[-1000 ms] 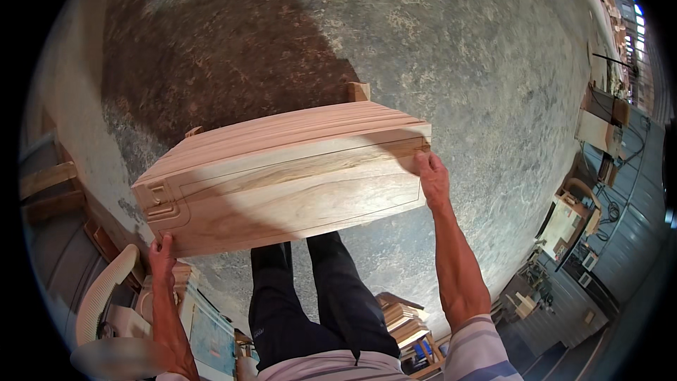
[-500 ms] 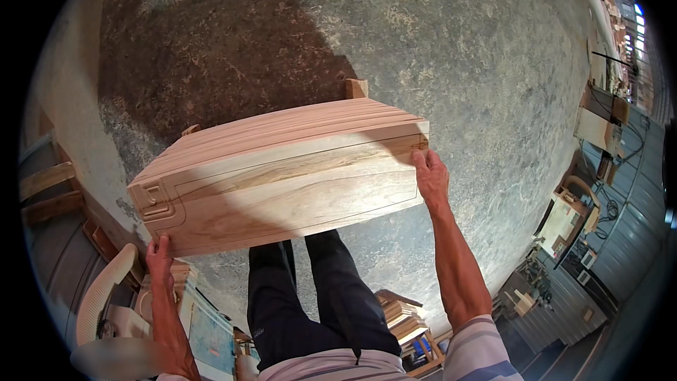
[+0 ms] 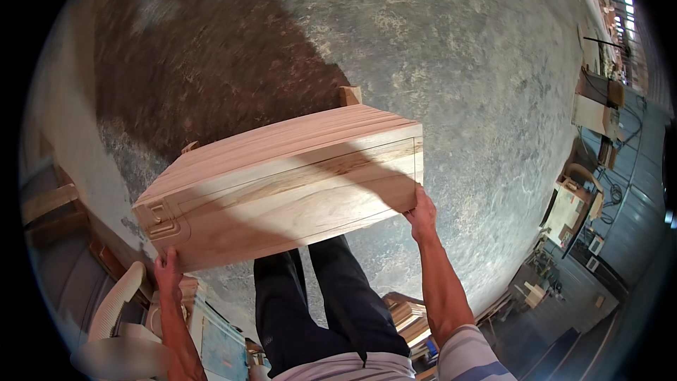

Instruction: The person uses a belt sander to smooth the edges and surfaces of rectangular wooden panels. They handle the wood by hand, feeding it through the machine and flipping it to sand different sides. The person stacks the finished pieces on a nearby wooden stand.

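Observation:
A pale wooden panel (image 3: 303, 194) lies on top of a stack of boards (image 3: 282, 132), whose pinkish edges show along the far side. A thin dark line runs around near the panel's border, and a stepped, rounded pattern is cut into its left end. At the near left corner, my left hand (image 3: 169, 273) is closed on the panel's edge, thumb on top. My right hand (image 3: 422, 215) grips the near right corner, its other fingers mostly hidden below. Shadow covers part of the panel.
Wooden supports (image 3: 350, 95) stick out beyond the stack's far side. Around it is a grey concrete floor (image 3: 479, 99), with a dark shadow at the far left. A curved pale chair-like piece (image 3: 116, 296) and a bluish surface (image 3: 224, 339) stand lower left. Machines and a workbench (image 3: 566, 215) line the right.
My right hand has slid toward me along the panel's right end to the near corner. The left hand stays at its corner. The stack sits slightly lower in the picture.

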